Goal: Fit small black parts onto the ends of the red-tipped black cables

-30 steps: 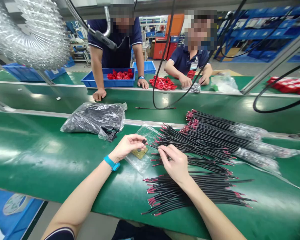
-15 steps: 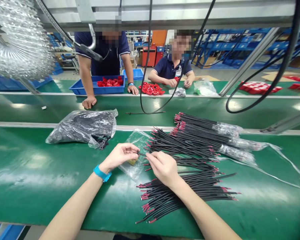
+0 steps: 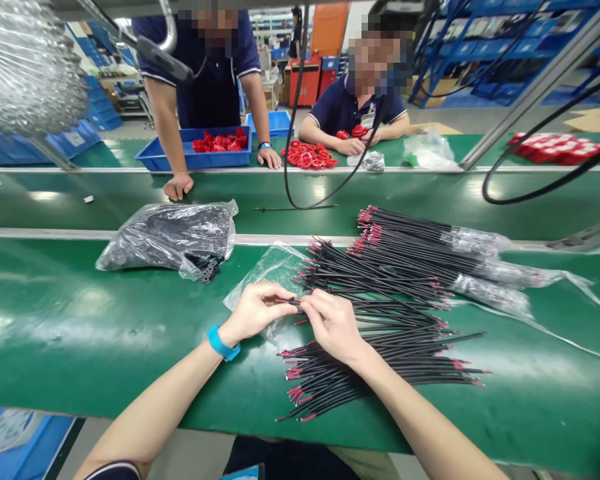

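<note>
Between my two hands is a thin black cable with a red end (image 3: pixel 284 301). My left hand (image 3: pixel 261 309), above a blue wristband (image 3: pixel 223 343), pinches it near that end. My right hand (image 3: pixel 334 324) closes its fingertips on the cable just to the right, almost touching the left fingertips. Under my left hand lies a clear plastic bag (image 3: pixel 265 267), its contents mostly hidden. Black cables with red ends (image 3: pixel 370 273) lie in a pile beyond my right hand, and more cables (image 3: pixel 330 387) spread out nearer, partly under my right forearm.
A clear bag of black parts (image 3: pixel 170 237) lies at the left. Plastic-wrapped cable bundles (image 3: pixel 495 270) are at the right. Across the bench (image 3: pixel 45 307), two people stand or sit by a blue tray (image 3: pixel 150 157) and red parts (image 3: pixel 310 155). A black cable loop (image 3: pixel 287 167) hangs ahead.
The view has tilted down and shifted. My hands have drawn closer together on the cable, and its red end now shows at my left fingers. The seated person's hands hold red parts.
</note>
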`<state>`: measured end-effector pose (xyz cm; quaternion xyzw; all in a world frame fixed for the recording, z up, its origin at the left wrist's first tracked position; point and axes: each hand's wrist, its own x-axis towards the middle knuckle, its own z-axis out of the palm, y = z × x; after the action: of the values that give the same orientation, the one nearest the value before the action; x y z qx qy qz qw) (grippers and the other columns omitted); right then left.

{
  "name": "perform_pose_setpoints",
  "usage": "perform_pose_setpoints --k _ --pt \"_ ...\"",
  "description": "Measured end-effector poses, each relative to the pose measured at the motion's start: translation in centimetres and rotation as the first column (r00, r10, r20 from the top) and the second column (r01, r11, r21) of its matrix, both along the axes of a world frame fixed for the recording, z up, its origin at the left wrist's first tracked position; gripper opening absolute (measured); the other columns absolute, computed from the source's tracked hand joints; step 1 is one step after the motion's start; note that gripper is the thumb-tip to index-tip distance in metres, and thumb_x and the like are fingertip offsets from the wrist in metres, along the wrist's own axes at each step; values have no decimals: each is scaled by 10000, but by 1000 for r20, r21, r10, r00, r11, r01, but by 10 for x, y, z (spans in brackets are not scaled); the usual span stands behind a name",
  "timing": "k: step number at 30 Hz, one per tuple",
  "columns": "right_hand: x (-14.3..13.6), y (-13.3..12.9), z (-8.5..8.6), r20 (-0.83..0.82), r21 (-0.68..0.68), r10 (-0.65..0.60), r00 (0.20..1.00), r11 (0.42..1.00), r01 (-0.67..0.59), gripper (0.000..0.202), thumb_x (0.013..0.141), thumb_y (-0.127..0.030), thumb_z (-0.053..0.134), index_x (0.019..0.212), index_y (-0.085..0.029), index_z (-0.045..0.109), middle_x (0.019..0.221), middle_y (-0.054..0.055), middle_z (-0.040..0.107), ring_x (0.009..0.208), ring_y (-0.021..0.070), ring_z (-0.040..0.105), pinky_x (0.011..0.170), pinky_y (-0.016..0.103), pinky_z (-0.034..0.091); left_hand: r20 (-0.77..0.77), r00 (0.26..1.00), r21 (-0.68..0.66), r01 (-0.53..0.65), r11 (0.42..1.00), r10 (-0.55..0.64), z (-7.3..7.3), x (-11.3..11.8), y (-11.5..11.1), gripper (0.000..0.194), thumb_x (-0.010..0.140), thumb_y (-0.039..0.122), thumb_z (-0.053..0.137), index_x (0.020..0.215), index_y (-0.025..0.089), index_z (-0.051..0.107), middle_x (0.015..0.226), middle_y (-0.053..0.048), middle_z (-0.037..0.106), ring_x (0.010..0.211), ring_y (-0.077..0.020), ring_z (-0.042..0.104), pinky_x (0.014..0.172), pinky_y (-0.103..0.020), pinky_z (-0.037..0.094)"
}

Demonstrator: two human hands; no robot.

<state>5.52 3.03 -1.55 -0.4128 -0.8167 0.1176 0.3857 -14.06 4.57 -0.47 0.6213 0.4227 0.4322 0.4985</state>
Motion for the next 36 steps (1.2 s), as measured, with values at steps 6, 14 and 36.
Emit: perform_pose_setpoints --k 6,14,36 --pt "-4 0 -3 -166 -219 69 984 970 -105 359 1007 -293 429 728 -169 618 656 4 535 612 96 496 600 236 369 -156 987 191 60 980 -30 4 1 -1 229 764 437 779 843 224 792 801 -73 743 754 -201 656 723 -335 522" --pt "-6 1 -4 -171 -313 83 982 940 -134 381 1015 -308 422 700 -168 587 687 4 595 650 99 550 624 224 404 -149 986 191 104 976 -76 2 -1 1 215 781 418 766 859 218 793 818 -65 743 759 -190 658 745 -315 514" --pt "-10 1 -11 -102 -25 -5 995 1000 3 194 975 -159 491 846 -163 634 739 20 617 668 111 570 639 230 459 -43 998 248 51 967 -41 -10 0 6 237 751 369 806 851 154 783 803 -73 736 729 -145 648 695 -259 506"
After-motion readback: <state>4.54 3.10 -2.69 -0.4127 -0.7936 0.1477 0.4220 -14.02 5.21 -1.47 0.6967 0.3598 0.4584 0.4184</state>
